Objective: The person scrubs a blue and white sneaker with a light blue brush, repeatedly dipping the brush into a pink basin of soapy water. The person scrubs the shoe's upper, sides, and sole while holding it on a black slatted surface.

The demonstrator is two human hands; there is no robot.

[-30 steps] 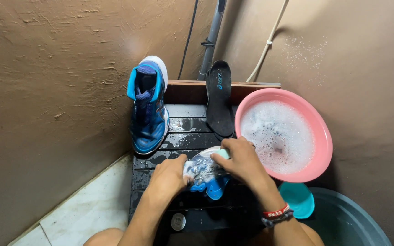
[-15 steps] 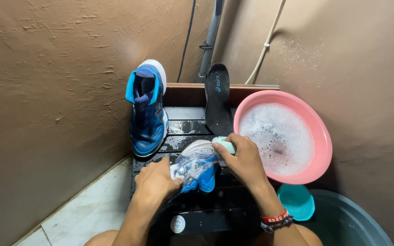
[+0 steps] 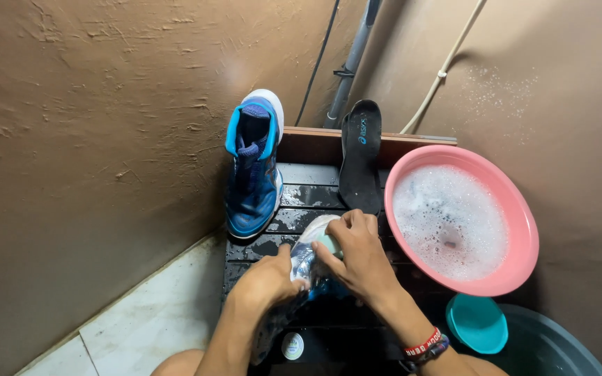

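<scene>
Now my left hand (image 3: 267,280) clamps the near end of the soapy blue shoe (image 3: 306,268) on the dark slatted bench (image 3: 315,195), having slid in closer than half a second ago. My right hand (image 3: 360,254) has come down from the shoe's far tip and closes around a pale green brush (image 3: 329,243) against its upper. Beyond my grip the other blue shoe (image 3: 252,170) leans on the wall; the pink foamy basin (image 3: 517,230) sits right.

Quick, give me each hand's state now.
Left hand: closed on the soapy shoe.
Right hand: closed on a pale scrubber against the shoe.
</scene>
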